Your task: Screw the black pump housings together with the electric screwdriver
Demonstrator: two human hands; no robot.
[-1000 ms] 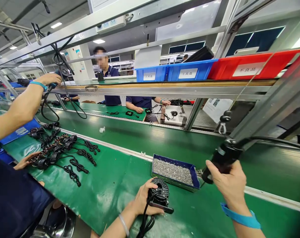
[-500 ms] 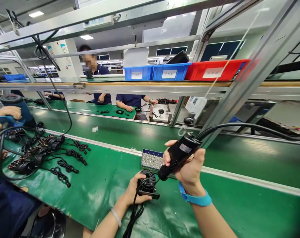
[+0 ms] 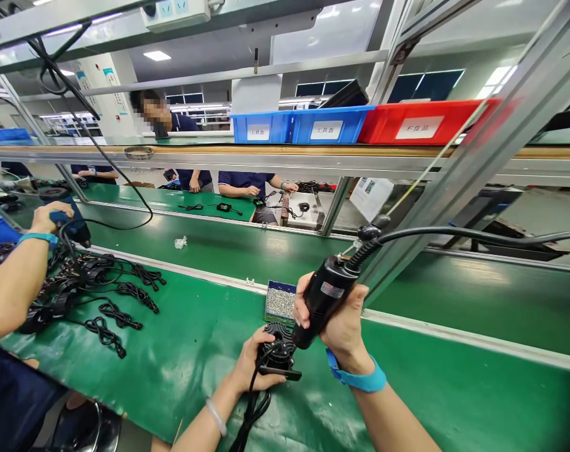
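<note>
My right hand (image 3: pixel 339 320) is wrapped round a black electric screwdriver (image 3: pixel 325 295), tilted with its nose pointing down and left. A thick black cable runs from its top end to the right. The nose is right beside a round, ribbed black device (image 3: pixel 280 345); the bit itself is hidden. My left hand (image 3: pixel 253 361) grips this device from the left, thumb below and fingers above. A flat black bracket is at its lower edge, and a bundled black cord (image 3: pixel 253 411) hangs from it. Just behind stands a small blue box (image 3: pixel 267 307) of shiny screws.
At the left, a co-worker's hand (image 3: pixel 49 216) holds a blue power tool (image 3: pixel 75 220) above several corded black devices (image 3: pixel 61 301). Blue bins (image 3: pixel 329 125) and a red bin (image 3: pixel 421 122) line the shelf. A metal post (image 3: pixel 407 232) rises behind my right hand.
The screwdriver has moved left and down, its nose closer to the device. The co-worker's blue tool has moved right, toward the corded devices. The view has shifted slightly.
</note>
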